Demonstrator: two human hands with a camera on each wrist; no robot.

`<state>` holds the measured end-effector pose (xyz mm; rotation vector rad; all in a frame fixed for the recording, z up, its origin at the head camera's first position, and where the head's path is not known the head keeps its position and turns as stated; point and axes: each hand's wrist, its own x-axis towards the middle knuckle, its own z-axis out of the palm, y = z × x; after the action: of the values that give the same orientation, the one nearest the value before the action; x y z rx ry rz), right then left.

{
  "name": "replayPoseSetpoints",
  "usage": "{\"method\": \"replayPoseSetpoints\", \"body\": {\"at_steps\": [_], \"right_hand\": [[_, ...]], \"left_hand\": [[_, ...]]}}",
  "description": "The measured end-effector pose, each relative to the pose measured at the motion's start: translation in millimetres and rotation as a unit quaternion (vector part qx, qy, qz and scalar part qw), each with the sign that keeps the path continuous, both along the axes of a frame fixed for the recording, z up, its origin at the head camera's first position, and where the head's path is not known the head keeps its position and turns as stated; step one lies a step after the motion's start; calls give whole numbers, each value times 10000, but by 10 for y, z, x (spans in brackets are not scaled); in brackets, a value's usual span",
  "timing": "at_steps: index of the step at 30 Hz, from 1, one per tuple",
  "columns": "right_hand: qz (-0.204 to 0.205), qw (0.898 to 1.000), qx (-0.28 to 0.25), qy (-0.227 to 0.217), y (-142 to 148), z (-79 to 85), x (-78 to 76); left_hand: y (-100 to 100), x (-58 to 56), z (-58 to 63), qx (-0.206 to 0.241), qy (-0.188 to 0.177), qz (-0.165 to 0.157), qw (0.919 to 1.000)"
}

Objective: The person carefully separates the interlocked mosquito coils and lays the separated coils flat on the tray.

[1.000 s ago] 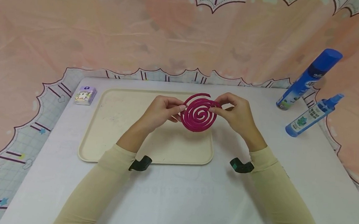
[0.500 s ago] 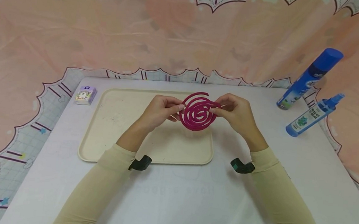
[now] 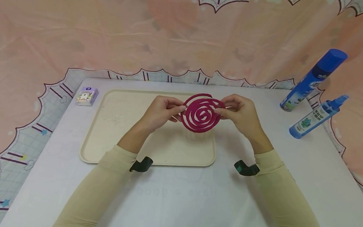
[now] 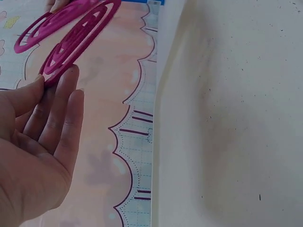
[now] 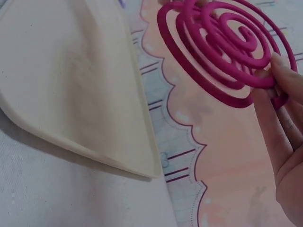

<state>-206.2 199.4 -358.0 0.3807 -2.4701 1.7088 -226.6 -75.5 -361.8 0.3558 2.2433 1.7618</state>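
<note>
A magenta mosquito coil is held up over the tray's right part, between both hands. My left hand pinches its left edge between thumb and fingers. On the right edge, the thumb and fingers of my right hand pinch the coil. Both wrist views show two spiral layers, tilted and partly apart: the left fingers grip one layer, and the right fingers hold the nearer layer in the right wrist view. One loose outer end curves over the top in the head view.
A cream tray with dark specks lies on the white table. A small purple box sits to its left. At the right stand a tall blue spray can and a blue spray bottle. A patterned curtain hangs behind.
My right hand has shifted slightly right and the left hand a touch left. The coil's two layers have spread, so their turns overlap differently and the outline looks wider.
</note>
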Motion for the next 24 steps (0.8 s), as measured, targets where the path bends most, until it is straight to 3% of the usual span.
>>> {"method": "replayPoseSetpoints", "body": {"at_steps": [6,14,24], "right_hand": [[48,9995,-292,-66,16,-9,-18],[-131,9996,-238,8,44,-28,-15],[-396,9983,-399,-133,78,-23,-33]], "left_hand": [[0,5,8,-87,39,-16,10000],[-47,-1,28,-157,178,14,9997],[-237,16,112,-82,261,262,9993]]}}
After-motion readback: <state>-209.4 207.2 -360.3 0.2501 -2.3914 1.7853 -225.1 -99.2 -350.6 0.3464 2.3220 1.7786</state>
